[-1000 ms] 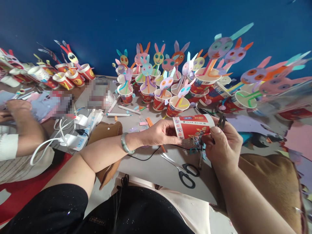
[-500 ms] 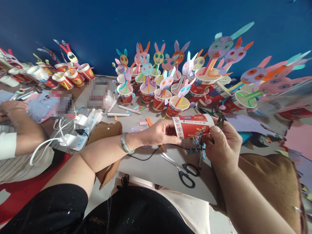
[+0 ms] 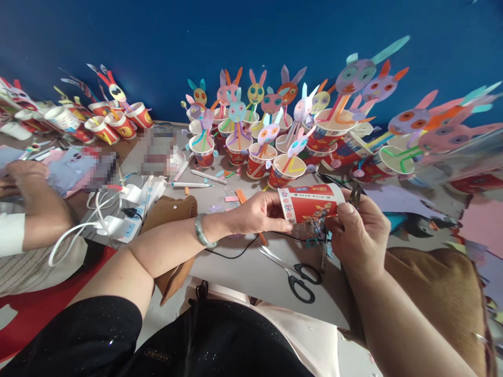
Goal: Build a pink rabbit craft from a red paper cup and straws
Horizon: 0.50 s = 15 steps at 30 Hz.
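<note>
A red and white paper cup [image 3: 312,203] lies sideways in the air over the table, between my two hands. My left hand [image 3: 257,212] pinches it by the rim end, with the thumb below. At the base end, the fingers of my right hand [image 3: 363,225] are closed, the thumb against the cup's edge. A dark, narrow tool [image 3: 356,196] pokes up between that thumb and forefinger; its kind is not clear. Black-handled scissors [image 3: 293,269] rest on the table beneath the cup, blades pointing left.
Several paper cups with paper rabbit figures [image 3: 257,159] stand along the blue wall [image 3: 157,42]. White plugs and a power strip [image 3: 135,222] sit at left, near another person's arm [image 3: 43,204]. Brown cloth pieces [image 3: 168,212] flank my arms. Purple paper [image 3: 401,201] lies at right.
The other person's hand at the left has shifted slightly. My hands and the cup are almost exactly where they were.
</note>
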{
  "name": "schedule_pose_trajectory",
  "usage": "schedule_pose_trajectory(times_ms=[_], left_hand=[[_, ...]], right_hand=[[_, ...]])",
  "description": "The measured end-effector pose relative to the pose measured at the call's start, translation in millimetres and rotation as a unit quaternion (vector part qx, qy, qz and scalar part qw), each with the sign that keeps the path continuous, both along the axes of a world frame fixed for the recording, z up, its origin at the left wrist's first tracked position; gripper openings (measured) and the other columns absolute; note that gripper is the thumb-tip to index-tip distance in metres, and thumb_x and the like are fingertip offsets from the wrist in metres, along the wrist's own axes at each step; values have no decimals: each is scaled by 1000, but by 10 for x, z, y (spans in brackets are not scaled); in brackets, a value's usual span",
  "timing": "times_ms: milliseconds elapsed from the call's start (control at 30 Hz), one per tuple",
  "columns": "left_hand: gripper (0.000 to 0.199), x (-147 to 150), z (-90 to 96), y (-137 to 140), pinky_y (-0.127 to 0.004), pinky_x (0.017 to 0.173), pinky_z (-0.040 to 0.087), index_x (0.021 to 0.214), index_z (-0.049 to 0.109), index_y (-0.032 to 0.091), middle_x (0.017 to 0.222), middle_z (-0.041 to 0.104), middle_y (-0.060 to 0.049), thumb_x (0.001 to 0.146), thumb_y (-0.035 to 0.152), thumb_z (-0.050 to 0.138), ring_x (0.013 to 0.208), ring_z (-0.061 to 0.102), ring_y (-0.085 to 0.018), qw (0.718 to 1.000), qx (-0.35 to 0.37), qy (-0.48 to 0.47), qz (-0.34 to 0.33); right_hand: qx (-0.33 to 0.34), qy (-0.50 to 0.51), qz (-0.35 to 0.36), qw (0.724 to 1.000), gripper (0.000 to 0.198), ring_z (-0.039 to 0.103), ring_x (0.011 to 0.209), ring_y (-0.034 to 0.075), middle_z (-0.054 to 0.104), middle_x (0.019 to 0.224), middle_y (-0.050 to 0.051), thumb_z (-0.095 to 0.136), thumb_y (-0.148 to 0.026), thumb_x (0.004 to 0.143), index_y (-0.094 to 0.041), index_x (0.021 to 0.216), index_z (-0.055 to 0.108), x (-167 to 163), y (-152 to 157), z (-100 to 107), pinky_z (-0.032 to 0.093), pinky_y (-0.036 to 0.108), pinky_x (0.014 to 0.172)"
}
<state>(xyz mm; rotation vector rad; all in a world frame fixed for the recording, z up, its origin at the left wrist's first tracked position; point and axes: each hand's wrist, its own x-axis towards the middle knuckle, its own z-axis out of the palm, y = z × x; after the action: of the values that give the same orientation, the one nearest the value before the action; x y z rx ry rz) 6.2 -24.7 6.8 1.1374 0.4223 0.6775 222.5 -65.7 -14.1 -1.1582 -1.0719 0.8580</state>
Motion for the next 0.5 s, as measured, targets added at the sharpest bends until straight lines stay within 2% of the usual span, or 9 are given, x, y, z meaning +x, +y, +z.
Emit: schedule_pose_trajectory(times_ms=[200,500], left_hand=[[43,15,-25,8,-35,90,59,103,76,16,99,78,-7,64,25,92,84,68,-15,1000,-4,7,12],[38,18,-1,6,-31,85,59,94,74,14,84,72,-2,62,25,92,80,64,-12,1000,7,9,25]], right_hand=[[-6,-17,-11,1000,43,37,47,9,63,69,-2,79,-55,82,-22,109,77,0,2,-4,29,25,44],[-4,7,-8,1000,41,37,48,7,64,70,-2,83,-53,79,-23,106,79,-5,6,1,30,23,44]])
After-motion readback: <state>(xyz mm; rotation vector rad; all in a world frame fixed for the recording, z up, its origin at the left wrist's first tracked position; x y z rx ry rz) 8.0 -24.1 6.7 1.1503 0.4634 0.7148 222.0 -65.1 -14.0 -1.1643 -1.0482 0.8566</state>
